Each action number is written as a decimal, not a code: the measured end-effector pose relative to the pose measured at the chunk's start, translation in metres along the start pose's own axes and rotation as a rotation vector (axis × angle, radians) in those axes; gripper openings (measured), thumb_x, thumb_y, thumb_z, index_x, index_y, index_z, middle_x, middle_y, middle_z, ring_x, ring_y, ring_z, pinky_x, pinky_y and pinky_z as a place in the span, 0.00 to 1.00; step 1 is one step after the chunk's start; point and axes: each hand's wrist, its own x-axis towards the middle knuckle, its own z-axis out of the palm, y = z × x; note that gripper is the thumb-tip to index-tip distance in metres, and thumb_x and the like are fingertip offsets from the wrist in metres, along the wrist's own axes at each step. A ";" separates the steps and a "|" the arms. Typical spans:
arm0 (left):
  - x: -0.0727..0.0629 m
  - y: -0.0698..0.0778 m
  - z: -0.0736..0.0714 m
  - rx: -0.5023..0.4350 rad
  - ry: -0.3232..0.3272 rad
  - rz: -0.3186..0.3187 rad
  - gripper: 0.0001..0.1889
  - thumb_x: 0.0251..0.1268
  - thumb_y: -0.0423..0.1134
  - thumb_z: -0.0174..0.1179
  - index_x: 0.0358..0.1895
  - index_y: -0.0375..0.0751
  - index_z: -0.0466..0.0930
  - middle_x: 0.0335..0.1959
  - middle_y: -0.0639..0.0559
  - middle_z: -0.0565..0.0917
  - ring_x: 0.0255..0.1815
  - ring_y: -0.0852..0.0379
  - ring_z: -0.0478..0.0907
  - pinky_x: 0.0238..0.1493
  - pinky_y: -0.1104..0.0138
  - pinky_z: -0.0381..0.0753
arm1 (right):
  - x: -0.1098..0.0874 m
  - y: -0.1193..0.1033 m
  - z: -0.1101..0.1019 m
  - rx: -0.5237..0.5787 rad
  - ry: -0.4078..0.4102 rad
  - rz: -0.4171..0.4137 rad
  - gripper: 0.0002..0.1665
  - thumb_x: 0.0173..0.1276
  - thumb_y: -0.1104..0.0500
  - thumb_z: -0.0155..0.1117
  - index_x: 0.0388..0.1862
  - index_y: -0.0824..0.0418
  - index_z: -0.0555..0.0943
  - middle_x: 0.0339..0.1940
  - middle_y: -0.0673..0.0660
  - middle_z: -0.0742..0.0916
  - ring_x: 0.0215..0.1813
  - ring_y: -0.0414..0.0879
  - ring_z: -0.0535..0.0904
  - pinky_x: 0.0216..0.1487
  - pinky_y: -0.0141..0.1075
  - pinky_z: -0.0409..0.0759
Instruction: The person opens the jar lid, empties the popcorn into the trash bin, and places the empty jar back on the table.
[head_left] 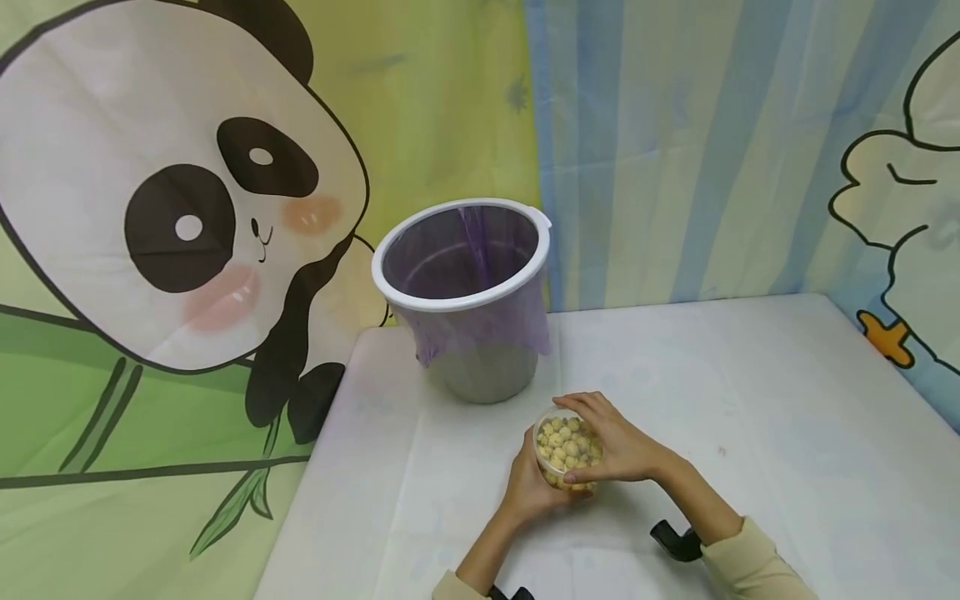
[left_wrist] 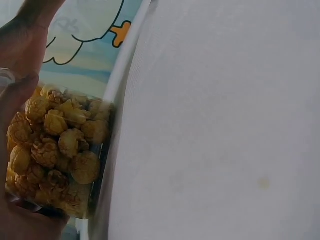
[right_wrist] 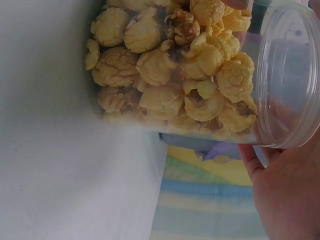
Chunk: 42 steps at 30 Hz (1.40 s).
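Both hands hold a clear plastic jar of caramel popcorn close over the white table. My left hand curls round the jar's body from the left and below. From the other side my right hand grips the top, thumb on the near edge and fingers at the far edge. The right wrist view shows the clear lid at the jar's mouth, with the right hand against its rim. Popcorn fills the body below an air gap. In the left wrist view the popcorn shows between the fingers.
Behind the jar stands a grey bin with a white rim and a purple liner bag. The white table reaches back to a printed curtain with a panda. Black curved pieces show by both forearms.
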 end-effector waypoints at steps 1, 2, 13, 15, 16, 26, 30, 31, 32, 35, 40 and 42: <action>0.001 0.001 -0.001 0.007 -0.001 0.011 0.57 0.31 0.48 0.78 0.69 0.46 0.50 0.59 0.55 0.68 0.56 0.58 0.70 0.56 0.62 0.71 | 0.000 0.000 -0.001 0.009 0.001 0.004 0.57 0.44 0.33 0.70 0.69 0.54 0.60 0.63 0.54 0.68 0.61 0.50 0.61 0.53 0.57 0.68; 0.002 0.003 -0.002 0.016 -0.001 0.025 0.57 0.31 0.48 0.77 0.69 0.46 0.51 0.58 0.55 0.69 0.56 0.58 0.70 0.55 0.62 0.71 | -0.001 -0.001 -0.003 0.026 0.005 0.010 0.56 0.44 0.34 0.71 0.70 0.54 0.60 0.63 0.54 0.67 0.62 0.50 0.61 0.52 0.58 0.68; 0.023 0.058 -0.032 0.378 0.003 0.131 0.55 0.26 0.60 0.74 0.67 0.54 0.57 0.52 0.55 0.68 0.48 0.61 0.70 0.47 0.64 0.75 | -0.009 -0.006 -0.026 0.381 0.120 -0.023 0.54 0.46 0.60 0.73 0.71 0.60 0.58 0.67 0.57 0.65 0.65 0.50 0.58 0.54 0.63 0.61; 0.024 0.068 -0.034 0.479 0.011 0.138 0.55 0.25 0.64 0.72 0.67 0.54 0.59 0.51 0.55 0.69 0.47 0.61 0.71 0.45 0.65 0.76 | -0.012 -0.004 -0.027 0.447 0.129 -0.054 0.53 0.45 0.64 0.72 0.71 0.64 0.57 0.68 0.60 0.64 0.66 0.50 0.57 0.59 0.54 0.61; 0.025 0.071 -0.034 0.516 0.013 0.138 0.55 0.25 0.65 0.72 0.67 0.54 0.59 0.51 0.55 0.69 0.47 0.61 0.71 0.45 0.65 0.76 | -0.013 -0.003 -0.027 0.478 0.131 -0.069 0.53 0.45 0.66 0.71 0.70 0.65 0.56 0.68 0.62 0.64 0.67 0.50 0.56 0.61 0.49 0.61; 0.025 0.087 -0.031 0.700 0.008 0.123 0.56 0.24 0.69 0.68 0.66 0.51 0.61 0.50 0.53 0.69 0.47 0.58 0.69 0.45 0.64 0.74 | -0.023 -0.001 -0.017 0.578 0.172 -0.031 0.53 0.51 0.56 0.70 0.72 0.63 0.53 0.69 0.60 0.60 0.69 0.47 0.51 0.56 0.70 0.48; 0.025 0.093 -0.028 0.776 0.037 0.142 0.56 0.22 0.70 0.68 0.65 0.50 0.62 0.49 0.52 0.69 0.47 0.57 0.69 0.47 0.63 0.74 | -0.023 -0.005 -0.010 0.552 0.236 0.011 0.52 0.51 0.57 0.69 0.72 0.61 0.54 0.69 0.58 0.60 0.68 0.45 0.52 0.52 0.74 0.46; 0.025 0.095 -0.028 0.797 0.046 0.153 0.56 0.22 0.70 0.68 0.64 0.49 0.62 0.49 0.52 0.69 0.46 0.57 0.69 0.47 0.63 0.74 | -0.023 -0.007 -0.009 0.550 0.258 0.008 0.51 0.50 0.59 0.69 0.72 0.62 0.55 0.69 0.59 0.60 0.68 0.46 0.52 0.53 0.73 0.47; 0.025 0.097 -0.027 0.818 0.055 0.165 0.56 0.21 0.71 0.67 0.64 0.49 0.63 0.48 0.51 0.69 0.46 0.57 0.69 0.47 0.62 0.74 | -0.024 -0.008 -0.008 0.551 0.279 0.002 0.51 0.49 0.61 0.68 0.71 0.62 0.55 0.68 0.60 0.61 0.68 0.46 0.53 0.55 0.71 0.48; 0.023 0.103 -0.026 0.873 0.080 0.217 0.56 0.21 0.72 0.65 0.63 0.47 0.64 0.47 0.51 0.70 0.46 0.56 0.69 0.47 0.63 0.73 | -0.025 -0.011 -0.008 0.581 0.334 -0.045 0.50 0.47 0.65 0.66 0.70 0.66 0.56 0.68 0.63 0.62 0.67 0.49 0.55 0.62 0.57 0.54; 0.022 0.109 -0.025 0.906 0.085 0.287 0.55 0.22 0.73 0.63 0.62 0.44 0.65 0.47 0.52 0.75 0.46 0.56 0.70 0.49 0.63 0.71 | -0.026 -0.014 -0.009 0.641 0.380 -0.125 0.49 0.45 0.64 0.66 0.68 0.71 0.58 0.66 0.67 0.64 0.67 0.53 0.56 0.65 0.35 0.55; 0.022 0.109 -0.025 0.909 0.077 0.297 0.55 0.23 0.73 0.63 0.62 0.43 0.65 0.45 0.52 0.76 0.45 0.55 0.71 0.48 0.63 0.70 | -0.027 -0.014 -0.009 0.661 0.372 -0.142 0.50 0.45 0.63 0.67 0.68 0.72 0.58 0.66 0.67 0.64 0.67 0.54 0.56 0.65 0.34 0.55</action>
